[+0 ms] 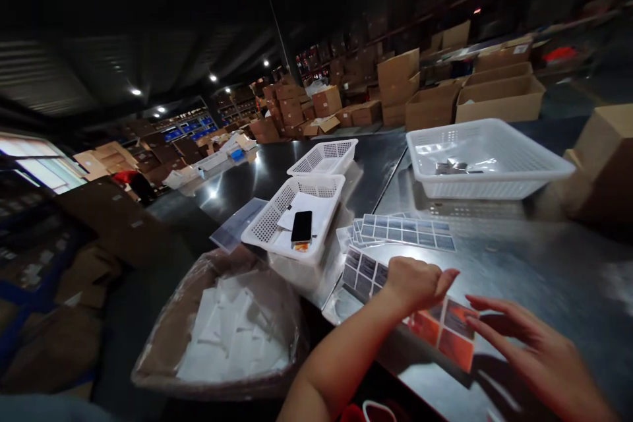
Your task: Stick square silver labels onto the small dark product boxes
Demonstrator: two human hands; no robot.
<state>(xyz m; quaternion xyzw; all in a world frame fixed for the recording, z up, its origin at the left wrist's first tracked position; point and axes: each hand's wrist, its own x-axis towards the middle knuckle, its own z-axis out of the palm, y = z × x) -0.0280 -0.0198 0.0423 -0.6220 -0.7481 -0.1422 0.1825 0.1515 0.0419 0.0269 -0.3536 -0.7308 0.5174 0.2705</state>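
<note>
A long sheet of square labels (455,346) runs beneath my hands near the front table edge. Its left part looks dark grey, and its right part reflects orange-red. My left hand (414,285) is closed above the middle of the sheet, fingers curled and thumb sticking out to the right; whatever it holds is hidden. At the sheet's right end, my right hand (529,343) has its fingers stretched out and apart, with fingertips at or over the sheet. Just beyond my left hand lie several overlapping grey label sheets (408,231).
A white basket (267,231) contains papers and a phone (301,227); another basket (324,157) stands behind it. The large white tub (475,188) at right holds small grey pieces. Below left, a plastic-lined box (163,343) contains white paper pieces. Cardboard boxes (499,102) fill the background.
</note>
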